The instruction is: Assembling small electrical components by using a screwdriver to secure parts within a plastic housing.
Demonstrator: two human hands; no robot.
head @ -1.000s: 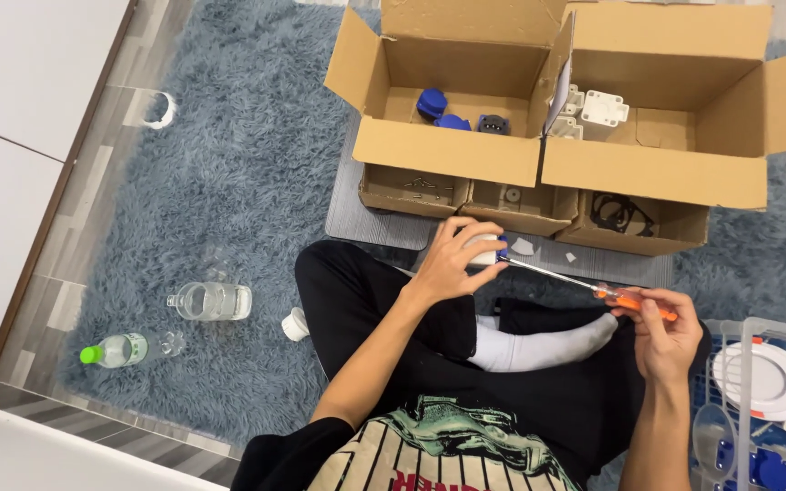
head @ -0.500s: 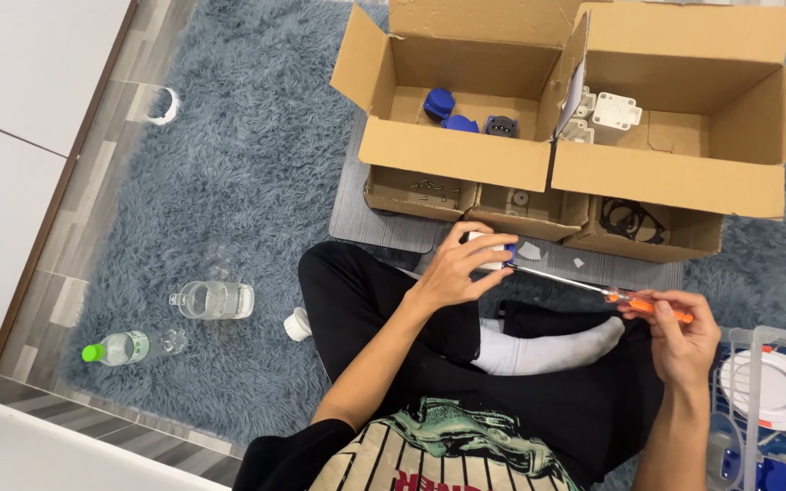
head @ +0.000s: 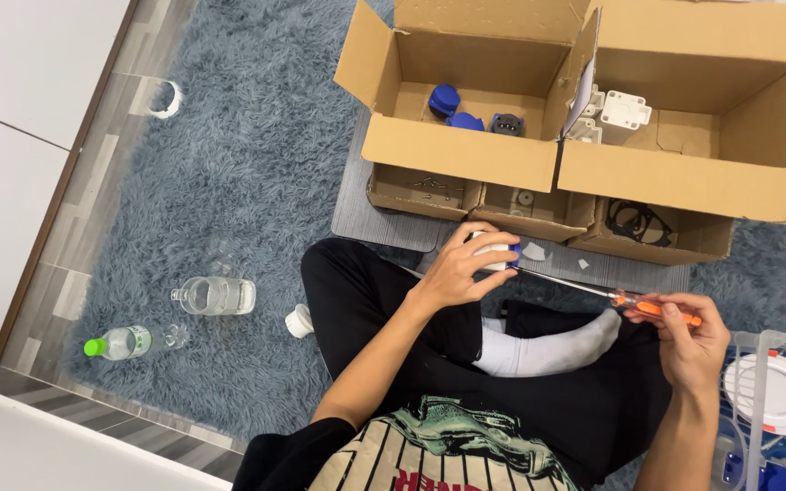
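Left hand curled around small white-and-blue plastic part, held above lap, steadying it. Right hand pinches orange-handled screwdriver, shaft angled left so tip meets part. Open cardboard boxes just beyond, parts within reach.

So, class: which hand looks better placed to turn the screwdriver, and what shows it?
The right hand, probably. It already grips the orange-handled screwdriver, whose shaft runs to the small white part. The left hand is wrapped around that part, steadying it.
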